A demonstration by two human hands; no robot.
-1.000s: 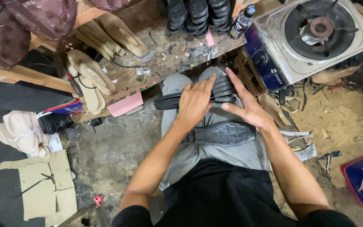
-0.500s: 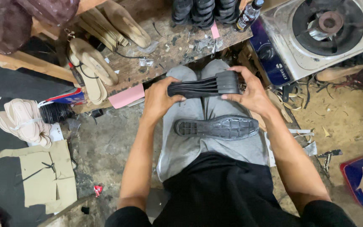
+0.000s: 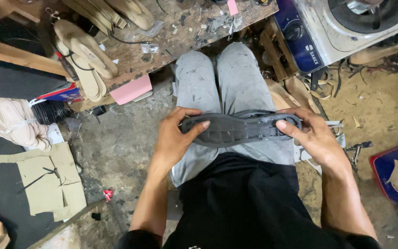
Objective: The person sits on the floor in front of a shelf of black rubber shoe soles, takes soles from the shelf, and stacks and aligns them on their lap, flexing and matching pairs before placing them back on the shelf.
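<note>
The strapped upper held up half a second ago is gone; a dark rubber sole [image 3: 241, 129] is now clamped endwise over the grey-trousered lap [image 3: 226, 83] by left hand [image 3: 173, 138] and right hand [image 3: 312, 136]. Thumbs are best kept flat so the sole stays level.

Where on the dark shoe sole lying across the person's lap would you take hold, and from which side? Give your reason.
Probably at its two rounded ends, coming in from either side, as the left hand and right hand do. The dark shoe sole is long, flat and thin, lying crosswise over the knees, so end grips should steady it.
</note>
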